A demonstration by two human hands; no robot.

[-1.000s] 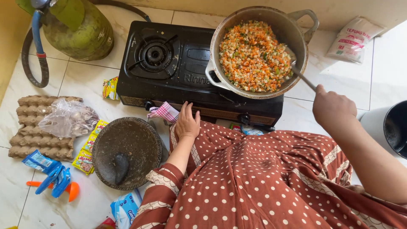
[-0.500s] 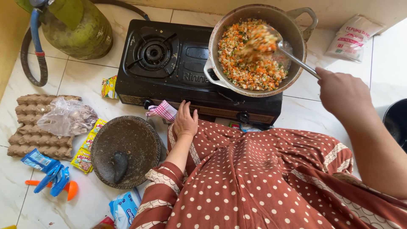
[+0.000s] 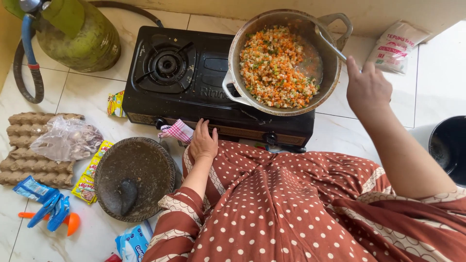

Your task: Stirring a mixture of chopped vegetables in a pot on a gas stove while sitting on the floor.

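Fingers of my left hand lie spread and flat, holding nothing, on my knee under the brown dotted dress, right at the front edge of the black two-burner gas stove. Far left on the white tiled floor, towards its back corner, stands the green gas cylinder with its grey hose; nearer me along the left edge lie a cardboard egg tray with a clear plastic bag on it, yellow seasoning sachets, blue plastic toys and the round dark stone mortar with its pestle. A pink checked cloth sits just beside my left hand.

On the stove's right burner rests the dented grey metal pot, full of finely diced orange, white and green vegetables. I judge it heavy and hot; its loop handles are the only place to take it. The long thin metal spoon stands in the pot's right side, stiff, light, probably slick and warm. My right hand is closed around the spoon's upper shaft. Beyond it, by the back edge, lies a white flour packet; a black bucket stands at the right edge.
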